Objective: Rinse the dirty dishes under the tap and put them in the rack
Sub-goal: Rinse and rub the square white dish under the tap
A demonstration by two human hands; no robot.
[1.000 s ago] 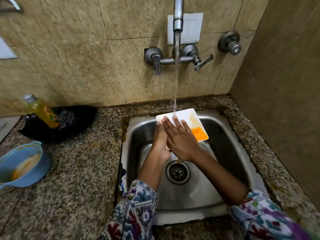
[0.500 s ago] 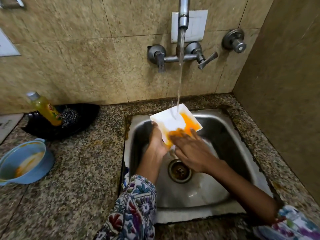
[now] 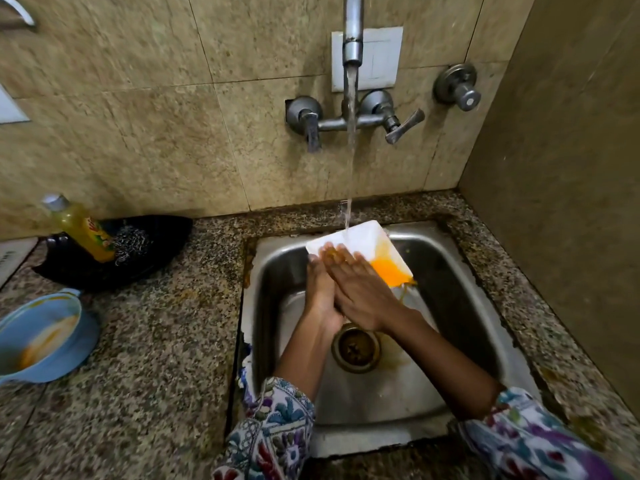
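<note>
Blue bowl (image 3: 41,336), orange residue inside, sat at far left on the desk (image 3: 166,341), not yet rinsed. Behind it a soap bottle (image 3: 81,226) leaned in a black tray (image 3: 159,244) beside a steel scrubber (image 3: 133,242).

Over the sink (image 3: 460,278), left hand (image 3: 320,289) gripped the white plate (image 3: 363,237) from beneath at its near-left edge, fingers curled under. Tap (image 3: 353,39) water struck the plate's far edge. Right hand (image 3: 363,289) lay flat on the plate face, fingers straight, holding nothing. Orange sauce pooled at the right corner, dripping off.

Judgement: tilt the plate lower toward the drain (image 3: 355,348), move the stream onto the orange corner and rub there. No rack in view.
</note>
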